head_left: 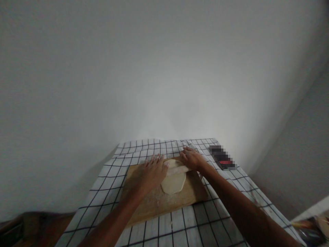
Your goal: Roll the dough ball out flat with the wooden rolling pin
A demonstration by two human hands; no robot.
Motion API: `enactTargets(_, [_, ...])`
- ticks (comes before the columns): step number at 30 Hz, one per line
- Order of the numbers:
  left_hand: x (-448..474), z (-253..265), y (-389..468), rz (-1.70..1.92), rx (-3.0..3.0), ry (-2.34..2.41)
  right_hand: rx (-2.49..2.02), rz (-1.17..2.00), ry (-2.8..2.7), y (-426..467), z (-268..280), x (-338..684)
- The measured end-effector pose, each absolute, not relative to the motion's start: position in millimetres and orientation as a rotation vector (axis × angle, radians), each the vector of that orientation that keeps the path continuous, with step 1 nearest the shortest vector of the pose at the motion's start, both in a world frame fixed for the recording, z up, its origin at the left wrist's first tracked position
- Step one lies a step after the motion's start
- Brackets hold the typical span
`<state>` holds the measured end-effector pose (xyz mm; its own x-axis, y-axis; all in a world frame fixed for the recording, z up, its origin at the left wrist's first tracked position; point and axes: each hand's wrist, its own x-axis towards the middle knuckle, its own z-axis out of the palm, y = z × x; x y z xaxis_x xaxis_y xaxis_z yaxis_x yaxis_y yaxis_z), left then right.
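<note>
A pale rolling pin (177, 170) lies across a flat, rounded sheet of dough (173, 184), which shows on both sides of it. The dough rests on a wooden board (144, 207) dusted with flour. My left hand (155, 169) lies palm down over the pin's left end, fingers stretched forward and apart. Over the right end, my right hand (192, 159) has its fingers extended past the pin, palm down. Both hands look floury, and they cover the pin's ends.
A white tablecloth (109, 185) with dark grid lines covers the table. On its right side lies a dark, pixelated flat object (221, 158) with a red patch. A pale wall (164, 85) rises behind the table. Blurred items (312, 230) appear at lower right.
</note>
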<state>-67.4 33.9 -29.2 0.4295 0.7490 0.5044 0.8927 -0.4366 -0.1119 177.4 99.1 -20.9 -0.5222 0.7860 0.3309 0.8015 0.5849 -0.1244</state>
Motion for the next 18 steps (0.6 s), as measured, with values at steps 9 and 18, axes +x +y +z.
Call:
enactTargets(9, [-68.2,-42.7,-1.7,-0.523,-2.363,-1.323,-1.350,-0.084,-2.264,8.3,-35.6,185.9])
enactTargets(18, [-76.6,-32.3,-32.5,-0.463,-2.426,-1.219,-1.432,-0.140,-2.051,-80.1,-47.1,158.4])
